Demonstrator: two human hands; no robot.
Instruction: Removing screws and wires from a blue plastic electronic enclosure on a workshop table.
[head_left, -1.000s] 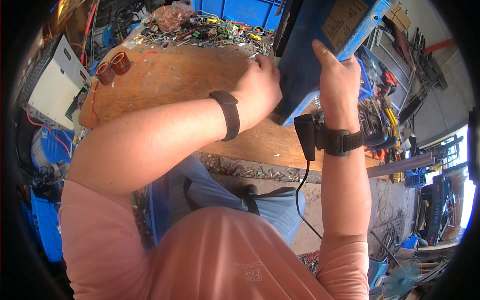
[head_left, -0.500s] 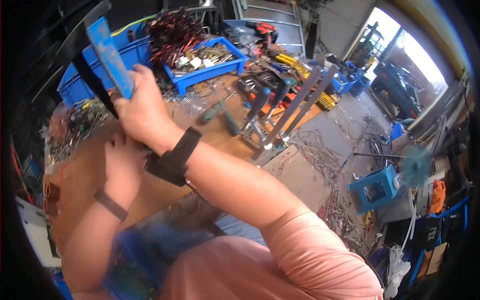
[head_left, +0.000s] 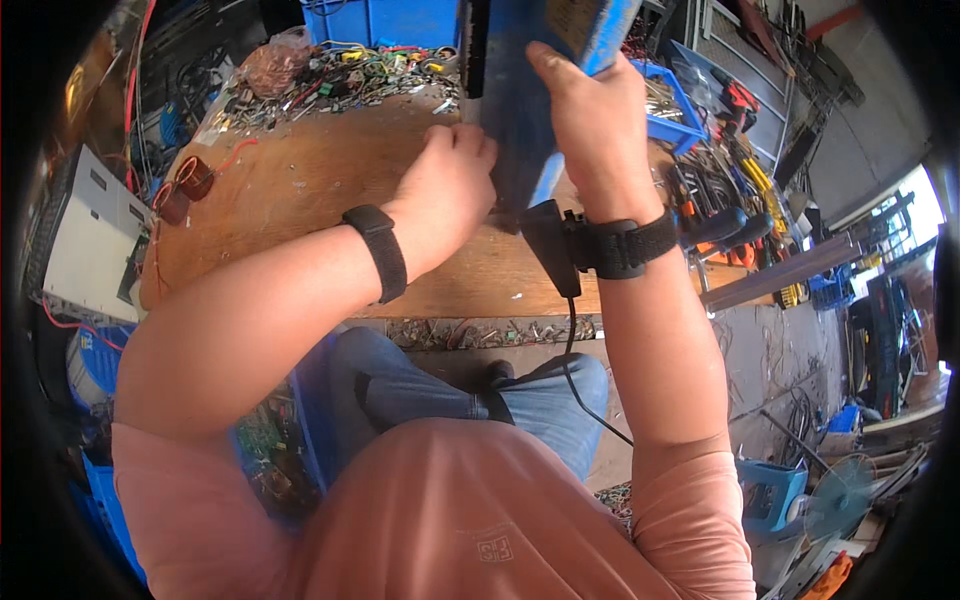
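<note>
A flat, scuffed blue case (head_left: 518,110) with a black strip along its left side stands on edge over the wooden bench (head_left: 330,190); its upper end runs out of view. My right hand (head_left: 605,125) grips its right side, thumb across the blue face and the other fingers hidden behind. Beside the lower left of the case is my left hand (head_left: 450,185), its fingers curled and pressed together; whatever they hold is hidden. Dark straps circle both wrists, and a black device (head_left: 548,245) with a cable hangs at the right one.
Loose scrap parts (head_left: 340,85) lie along the bench's back, before a blue bin (head_left: 410,25). Two copper-coloured rings (head_left: 195,178) sit at the left, near a white metal box (head_left: 95,230). Hand tools (head_left: 715,195) and a blue tray (head_left: 685,125) are at the right.
My view has swung left, so the case now appears near the top middle. My left hand shows more clearly beside it. My right hand keeps its grip on the case.
</note>
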